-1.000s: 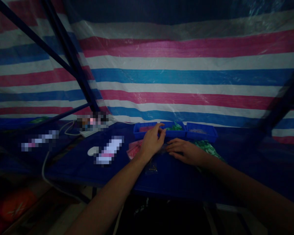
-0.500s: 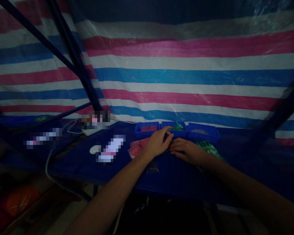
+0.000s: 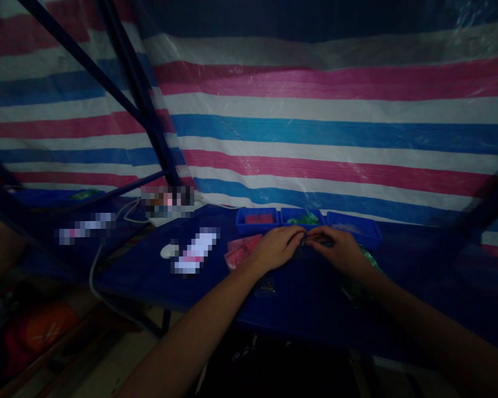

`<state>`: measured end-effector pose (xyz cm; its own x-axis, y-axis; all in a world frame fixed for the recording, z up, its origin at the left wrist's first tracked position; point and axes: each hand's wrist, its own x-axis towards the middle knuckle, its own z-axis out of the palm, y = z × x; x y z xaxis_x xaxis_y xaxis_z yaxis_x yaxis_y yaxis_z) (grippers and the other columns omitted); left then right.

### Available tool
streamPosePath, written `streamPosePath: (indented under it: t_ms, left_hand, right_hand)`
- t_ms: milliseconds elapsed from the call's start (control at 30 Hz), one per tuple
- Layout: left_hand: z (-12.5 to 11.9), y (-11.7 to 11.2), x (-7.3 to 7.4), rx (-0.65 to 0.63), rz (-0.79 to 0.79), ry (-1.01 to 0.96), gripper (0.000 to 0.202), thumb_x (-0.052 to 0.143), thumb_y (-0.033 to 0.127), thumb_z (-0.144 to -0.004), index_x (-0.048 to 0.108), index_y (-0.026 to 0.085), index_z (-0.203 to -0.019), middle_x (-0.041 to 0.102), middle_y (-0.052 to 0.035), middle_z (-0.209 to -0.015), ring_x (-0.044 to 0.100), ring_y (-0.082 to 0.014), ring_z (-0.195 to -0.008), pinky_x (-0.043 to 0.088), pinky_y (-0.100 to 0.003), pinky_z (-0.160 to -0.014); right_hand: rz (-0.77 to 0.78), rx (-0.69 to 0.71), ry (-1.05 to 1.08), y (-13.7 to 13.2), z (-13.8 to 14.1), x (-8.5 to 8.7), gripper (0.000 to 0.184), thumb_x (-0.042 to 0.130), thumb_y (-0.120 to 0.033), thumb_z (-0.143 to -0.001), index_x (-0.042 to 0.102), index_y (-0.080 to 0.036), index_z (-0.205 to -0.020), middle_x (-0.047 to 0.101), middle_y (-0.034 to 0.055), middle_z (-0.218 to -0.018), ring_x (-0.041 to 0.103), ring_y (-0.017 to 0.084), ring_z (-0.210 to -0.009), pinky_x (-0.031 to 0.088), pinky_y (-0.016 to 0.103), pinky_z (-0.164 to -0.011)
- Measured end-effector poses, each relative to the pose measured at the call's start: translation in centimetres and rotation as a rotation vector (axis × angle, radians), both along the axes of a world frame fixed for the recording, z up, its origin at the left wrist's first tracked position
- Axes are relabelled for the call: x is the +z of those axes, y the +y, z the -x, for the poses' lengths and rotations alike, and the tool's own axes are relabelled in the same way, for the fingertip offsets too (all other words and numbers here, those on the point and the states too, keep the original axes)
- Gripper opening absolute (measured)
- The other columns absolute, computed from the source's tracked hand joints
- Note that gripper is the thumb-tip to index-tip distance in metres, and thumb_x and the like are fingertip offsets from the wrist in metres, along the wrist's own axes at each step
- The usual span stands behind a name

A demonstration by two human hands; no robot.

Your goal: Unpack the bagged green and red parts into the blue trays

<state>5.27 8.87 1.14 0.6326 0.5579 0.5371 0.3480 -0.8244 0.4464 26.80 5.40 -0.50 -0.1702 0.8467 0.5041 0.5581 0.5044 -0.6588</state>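
My left hand (image 3: pixel 277 247) and my right hand (image 3: pixel 337 249) meet fingertip to fingertip over the dark blue table (image 3: pixel 216 287), just in front of the middle blue tray (image 3: pixel 302 218). Both hands pinch at a small thing between them that is too dark to make out. The middle tray holds green pieces. A red-filled blue tray (image 3: pixel 257 219) stands to its left and a third blue tray (image 3: pixel 354 228) to its right. Pink packets (image 3: pixel 241 250) lie by my left wrist. Green packets (image 3: pixel 367 258) lie under my right wrist.
A striped pink, white and blue tarp (image 3: pixel 315 127) hangs behind the table. Dark blue poles (image 3: pixel 145 110) slant down at the left. A white round object (image 3: pixel 166 251), a cable (image 3: pixel 95 276) and blurred-out items lie on the table's left. An orange thing (image 3: pixel 45 331) sits on the floor.
My left hand moved from the red tray's edge rightward and down to meet my right hand. My right hand lifted off the table and closed its fingers toward the left hand.
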Motion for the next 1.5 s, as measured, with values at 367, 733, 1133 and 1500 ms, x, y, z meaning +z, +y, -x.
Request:
streamPosePath:
  t_ms: [367,733,1133,1500]
  left_hand:
    - [0.1,0.3,-0.4,0.075,-0.023,0.058,0.019,0.055,0.024,-0.096,0.070,0.020,-0.106,0.074,-0.0074,-0.100,0.069,-0.0218,-0.093,0.053,-0.037,-0.087]
    - [-0.1,-0.2,0.0,0.075,0.048,-0.053,0.013,0.055,0.025,-0.096,0.066,0.019,-0.098,0.072,-0.0057,-0.094,0.067,-0.0207,-0.089,0.051,-0.034,-0.082]
    - [-0.5,-0.5,-0.1,0.031,0.117,-0.145,0.030,0.065,0.016,-0.082,0.059,0.020,-0.111,0.072,-0.0021,-0.093,0.068,-0.0171,-0.084,0.051,-0.031,-0.081]
    - [-0.5,0.2,-0.7,-0.006,0.242,-0.241,0.024,0.065,0.020,-0.087,0.062,0.019,-0.110,0.072,-0.0048,-0.099,0.068,-0.0165,-0.089,0.052,-0.030,-0.080]
  right_hand:
    - [-0.019,-0.106,0.046,0.2,-0.1,-0.4,0.021,0.069,-0.040,-0.088,0.076,-0.027,-0.102,0.079,0.0038,-0.102,0.076,0.028,-0.093,0.060,0.046,-0.088]
    - [0.188,0.093,0.448,-0.1,0.7,-0.7,0.038,0.080,-0.042,-0.078,0.069,-0.021,-0.108,0.078,0.0102,-0.106,0.074,0.028,-0.100,0.059,0.048,-0.097]
    - [0.186,0.135,0.387,0.3,0.5,-1.1,0.038,0.079,-0.040,-0.080,0.067,-0.021,-0.109,0.077,0.0095,-0.102,0.074,0.025,-0.095,0.060,0.043,-0.090]
    - [0.138,0.101,0.434,0.1,0.7,-0.8,0.038,0.081,-0.041,-0.079,0.067,-0.022,-0.109,0.076,0.0090,-0.102,0.074,0.025,-0.095,0.059,0.044,-0.091]
